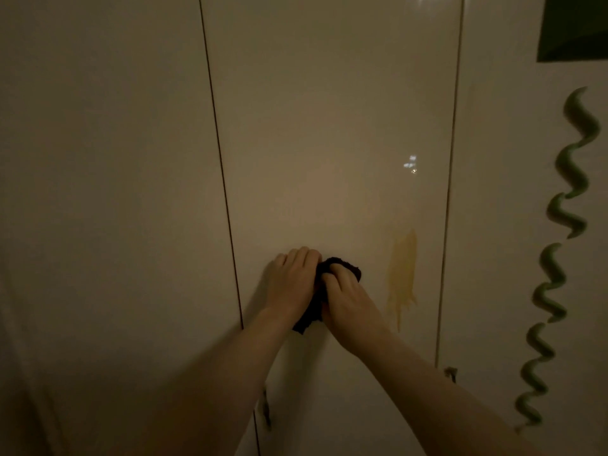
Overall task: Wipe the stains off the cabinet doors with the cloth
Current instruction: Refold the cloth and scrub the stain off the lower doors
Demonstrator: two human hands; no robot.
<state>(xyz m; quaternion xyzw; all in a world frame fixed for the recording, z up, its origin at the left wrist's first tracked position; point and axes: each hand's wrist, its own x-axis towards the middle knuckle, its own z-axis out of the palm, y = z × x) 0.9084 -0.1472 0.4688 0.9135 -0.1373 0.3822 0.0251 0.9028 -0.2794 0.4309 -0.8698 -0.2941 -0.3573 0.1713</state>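
A glossy cream cabinet door (329, 126) fills the middle of the head view, in dim light. A dark cloth (345, 266) is bunched against the door between my two hands. My left hand (291, 281) presses flat on the door and holds the cloth's left side. My right hand (348, 301) grips the cloth from the right, fingers curled over it. A yellowish stain (403, 271) with drips running down sits on the same door, a short way to the right of the cloth and apart from it.
Narrow dark gaps separate the middle door from the left door (98, 192) and the right door (493, 225). A green wavy streak (566, 205) runs down the right door. A dark green shape (572, 28) fills the top right corner. Small dark marks (451, 372) sit near the door's lower seams.
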